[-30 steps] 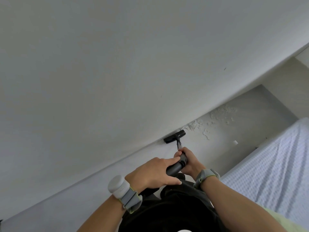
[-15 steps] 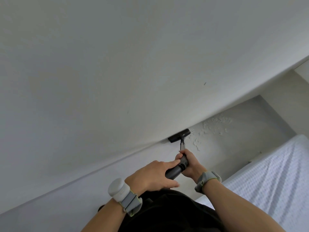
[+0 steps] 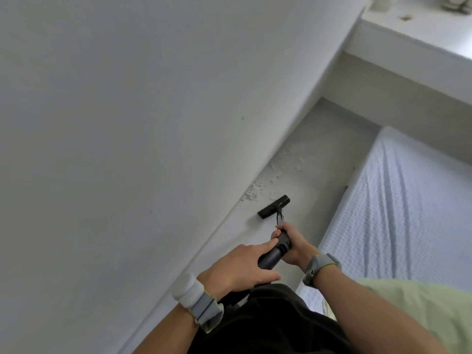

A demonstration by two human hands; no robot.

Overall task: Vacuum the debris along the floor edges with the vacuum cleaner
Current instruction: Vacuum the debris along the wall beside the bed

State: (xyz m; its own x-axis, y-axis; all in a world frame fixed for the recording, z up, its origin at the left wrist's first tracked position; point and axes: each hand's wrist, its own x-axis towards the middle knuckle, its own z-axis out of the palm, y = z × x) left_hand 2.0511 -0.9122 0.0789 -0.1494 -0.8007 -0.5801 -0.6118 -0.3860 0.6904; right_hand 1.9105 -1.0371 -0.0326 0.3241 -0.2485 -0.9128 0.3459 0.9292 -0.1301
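Both hands are clamped on the vacuum wand (image 3: 273,256). The left hand (image 3: 240,268) wraps the thicker dark tube from the wall side, fingers laid along it; the right hand (image 3: 291,245) closes round the narrower section further down, nearer the head. Each grip looks firm, w/ no gap between fingers and tube.

From the hands the thin end of the wand runs forward to the black nozzle head (image 3: 273,206), which sits flat on the floor (image 3: 329,139), just off the wall edge rather than pressed into it. The vacuum body isn't clearly visible (a dark mass by the person's lap may be it, can't tell).

Progress, judging by how things lie: the floor strip along the wall (image 3: 127,123) behind the nozzle, toward the person, looks clean, so that stretch is prob. done. Just ahead of the nozzle, against the wall edge, lies a clump of white flaky debris (image 3: 252,192), near but not under the head. More scattered flakes (image 3: 291,162) continue further along toward the far corner. So the main patch is left, approx. the far half of this edge.

The bed (image 3: 398,200) bounds the floor strip on the right; its edge shows a few dark specks, too small to identify.
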